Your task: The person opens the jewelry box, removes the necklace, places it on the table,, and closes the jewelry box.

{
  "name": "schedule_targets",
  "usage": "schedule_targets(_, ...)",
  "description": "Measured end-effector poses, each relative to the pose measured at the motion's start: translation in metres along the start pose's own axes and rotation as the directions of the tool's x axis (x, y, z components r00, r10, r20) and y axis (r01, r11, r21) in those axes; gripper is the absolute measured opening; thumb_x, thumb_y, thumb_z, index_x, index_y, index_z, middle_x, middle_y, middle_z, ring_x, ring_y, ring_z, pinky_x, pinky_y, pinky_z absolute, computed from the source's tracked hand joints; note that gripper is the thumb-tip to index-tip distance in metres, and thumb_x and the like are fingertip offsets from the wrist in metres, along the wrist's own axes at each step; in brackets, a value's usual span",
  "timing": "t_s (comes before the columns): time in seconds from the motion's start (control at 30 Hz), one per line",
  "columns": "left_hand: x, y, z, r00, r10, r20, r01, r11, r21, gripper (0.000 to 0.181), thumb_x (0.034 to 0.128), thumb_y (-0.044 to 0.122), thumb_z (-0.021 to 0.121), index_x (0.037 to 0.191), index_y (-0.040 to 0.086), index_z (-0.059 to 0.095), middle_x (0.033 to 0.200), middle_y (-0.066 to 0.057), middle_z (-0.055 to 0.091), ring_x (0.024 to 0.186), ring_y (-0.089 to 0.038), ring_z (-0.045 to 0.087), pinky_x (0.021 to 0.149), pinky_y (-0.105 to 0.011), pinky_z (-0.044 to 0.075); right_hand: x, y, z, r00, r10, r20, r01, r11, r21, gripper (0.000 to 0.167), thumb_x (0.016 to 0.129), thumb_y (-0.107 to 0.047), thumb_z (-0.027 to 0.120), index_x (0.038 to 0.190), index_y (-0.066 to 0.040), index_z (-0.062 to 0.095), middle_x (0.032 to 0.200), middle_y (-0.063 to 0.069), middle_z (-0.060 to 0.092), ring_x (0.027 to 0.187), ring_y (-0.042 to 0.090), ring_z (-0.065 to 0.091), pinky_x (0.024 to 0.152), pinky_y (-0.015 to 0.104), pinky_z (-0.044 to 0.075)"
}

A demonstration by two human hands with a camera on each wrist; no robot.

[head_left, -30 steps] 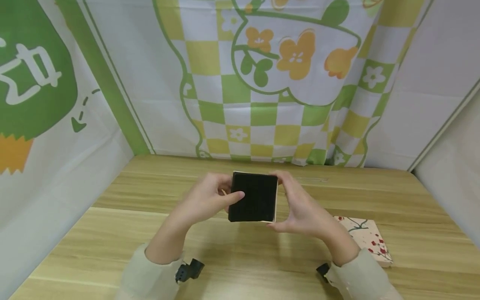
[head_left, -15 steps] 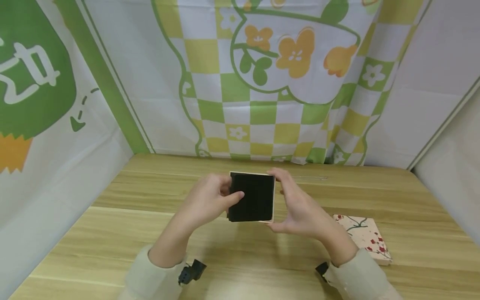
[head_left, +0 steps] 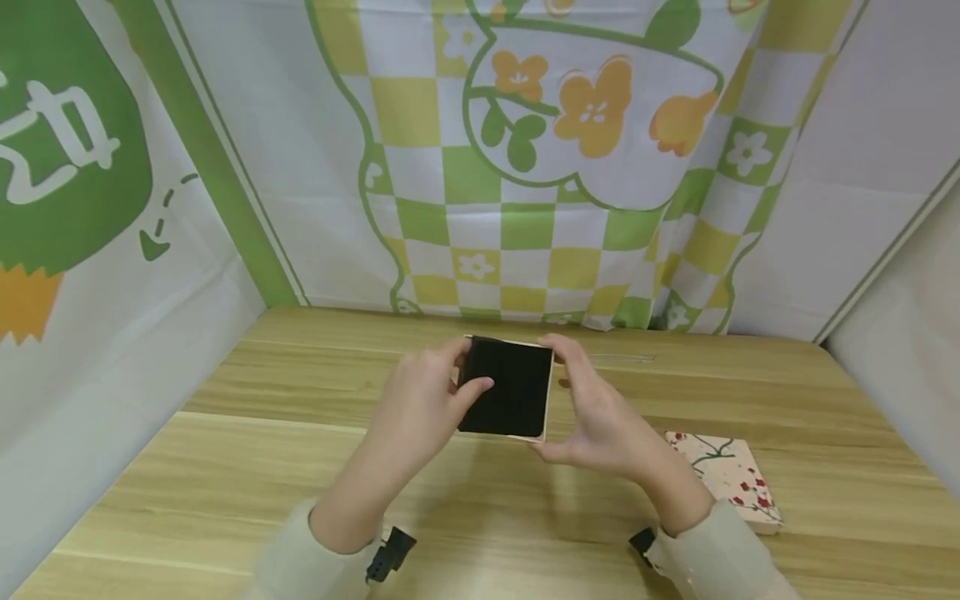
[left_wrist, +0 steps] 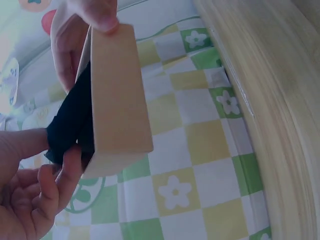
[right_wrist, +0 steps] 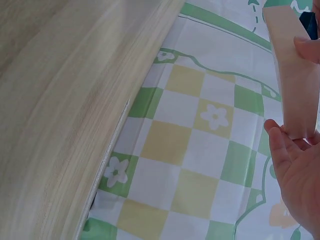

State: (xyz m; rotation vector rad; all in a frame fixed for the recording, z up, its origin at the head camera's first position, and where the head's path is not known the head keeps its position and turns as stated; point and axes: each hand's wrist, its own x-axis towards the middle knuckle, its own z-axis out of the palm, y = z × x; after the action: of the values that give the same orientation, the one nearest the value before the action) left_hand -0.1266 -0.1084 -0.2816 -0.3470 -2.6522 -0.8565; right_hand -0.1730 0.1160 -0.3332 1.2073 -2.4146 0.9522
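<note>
A shallow cream box (left_wrist: 117, 95) is held up over the table, its open side facing the head camera. Inside it sits a square black pad (head_left: 510, 387), soft-looking, with one edge lifted out of the box in the left wrist view. My left hand (head_left: 423, 396) pinches that edge between thumb and fingers. On the other side my right hand (head_left: 600, 408) grips the box by its opposite edges, thumb below and fingers above. On the table by the right forearm lies a cream lid (head_left: 738, 483) printed with red blossoms and dark branches.
A thin silvery strand, perhaps a chain (head_left: 622, 358), lies near the back of the wooden table (head_left: 247, 475). Behind the table hangs a green and yellow checked cloth (head_left: 525, 225). White fabric walls stand at both sides.
My left hand has shifted slightly up and tilted at the pad's left edge, and the pad's upper left corner has lifted. The right hand stays almost in place on the box.
</note>
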Motion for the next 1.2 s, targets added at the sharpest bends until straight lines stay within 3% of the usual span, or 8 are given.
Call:
schedule_targets(0.07, -0.002, 0.003, 0.002, 0.994, 0.053, -0.096, -0.05, 0.998, 0.031, 0.04, 0.0833, 0.019, 0.081, 0.116, 0.003, 0.063, 0.101, -0.01, 0.07, 0.061, -0.009, 0.059, 0.058, -0.024, 0.05, 0.0, 0.0, -0.001, 1.0, 0.01, -0.008, -0.01, 1.0, 0.012, 0.11, 0.062, -0.012, 0.093, 0.147, -0.003, 0.023, 0.148, 0.015, 0.034, 0.133, 0.03, 0.043, 0.096, 0.042, 0.054)
schedule_targets(0.17, -0.003, 0.004, 0.002, 0.973, 0.132, -0.188, -0.126, 0.991, 0.044, 0.045, 0.0821, 0.017, 0.081, 0.119, 0.003, 0.06, 0.099, -0.011, 0.064, 0.063, -0.01, 0.058, 0.058, -0.024, 0.051, 0.0, -0.001, -0.004, 1.0, 0.018, -0.024, -0.017, 0.999, 0.032, 0.11, 0.062, -0.013, 0.093, 0.147, -0.003, 0.024, 0.148, 0.014, 0.034, 0.133, 0.029, 0.042, 0.096, 0.043, 0.054)
schedule_targets(0.3, -0.001, 0.002, -0.002, 0.954, 0.203, -0.222, -0.198, 0.979, 0.046, 0.026, 0.0862, 0.016, 0.078, 0.108, 0.007, 0.065, 0.088, -0.004, 0.061, 0.069, -0.012, 0.062, 0.06, -0.024, 0.051, 0.001, -0.002, -0.009, 0.998, 0.029, -0.051, -0.028, 0.999, 0.032, 0.111, 0.062, -0.015, 0.094, 0.148, -0.005, 0.024, 0.148, 0.012, 0.035, 0.135, 0.027, 0.042, 0.096, 0.044, 0.053)
schedule_targets(0.4, 0.0, -0.001, -0.005, 0.953, 0.215, -0.215, -0.207, 0.976, 0.062, 0.018, 0.0882, 0.016, 0.075, 0.104, 0.009, 0.069, 0.087, -0.001, 0.063, 0.073, -0.014, 0.065, 0.063, -0.026, 0.052, 0.0, -0.003, -0.011, 0.998, 0.041, -0.054, -0.039, 0.998, 0.039, 0.111, 0.062, -0.014, 0.094, 0.148, -0.006, 0.025, 0.149, 0.012, 0.035, 0.135, 0.026, 0.042, 0.097, 0.044, 0.053)
schedule_targets(0.77, 0.004, -0.01, -0.005, 0.977, 0.145, -0.154, -0.138, 0.989, 0.053, 0.015, 0.0886, 0.019, 0.075, 0.097, 0.009, 0.069, 0.087, -0.002, 0.065, 0.075, -0.018, 0.063, 0.064, -0.03, 0.051, 0.0, -0.005, -0.009, 0.999, 0.027, -0.045, -0.026, 0.999, 0.027, 0.111, 0.061, -0.014, 0.094, 0.148, -0.006, 0.025, 0.15, 0.015, 0.033, 0.136, 0.027, 0.041, 0.095, 0.041, 0.054)
schedule_targets(0.9, 0.008, -0.013, -0.005, 0.987, 0.086, -0.136, -0.091, 0.995, -0.033, 0.019, 0.0915, 0.025, 0.072, 0.099, 0.009, 0.066, 0.087, -0.001, 0.065, 0.074, -0.016, 0.062, 0.066, -0.029, 0.051, 0.0, -0.008, -0.01, 0.999, 0.026, -0.031, -0.026, 0.999, 0.028, 0.111, 0.062, -0.015, 0.094, 0.148, -0.008, 0.024, 0.15, 0.012, 0.034, 0.135, 0.027, 0.042, 0.097, 0.041, 0.053)
schedule_targets(1.0, 0.011, -0.016, -0.006, 0.994, 0.028, -0.104, -0.041, 0.992, -0.119, 0.029, 0.094, 0.032, 0.069, 0.11, 0.008, 0.062, 0.088, -0.001, 0.066, 0.075, -0.015, 0.062, 0.066, -0.029, 0.05, -0.001, -0.009, -0.012, 1.0, 0.02, -0.021, -0.019, 0.999, 0.03, 0.111, 0.063, -0.016, 0.094, 0.149, -0.008, 0.024, 0.151, 0.01, 0.033, 0.136, 0.028, 0.042, 0.099, 0.042, 0.052)
schedule_targets(1.2, 0.015, -0.022, -0.009, 0.996, -0.073, 0.051, 0.083, 0.966, -0.244, 0.048, 0.096, 0.044, 0.063, 0.132, 0.013, 0.058, 0.101, -0.002, 0.069, 0.085, -0.017, 0.063, 0.07, -0.031, 0.05, -0.001, -0.01, -0.015, 0.999, -0.024, -0.025, 0.025, 0.999, 0.032, 0.112, 0.062, -0.013, 0.093, 0.149, -0.007, 0.023, 0.151, 0.012, 0.033, 0.139, 0.03, 0.039, 0.099, 0.044, 0.052)
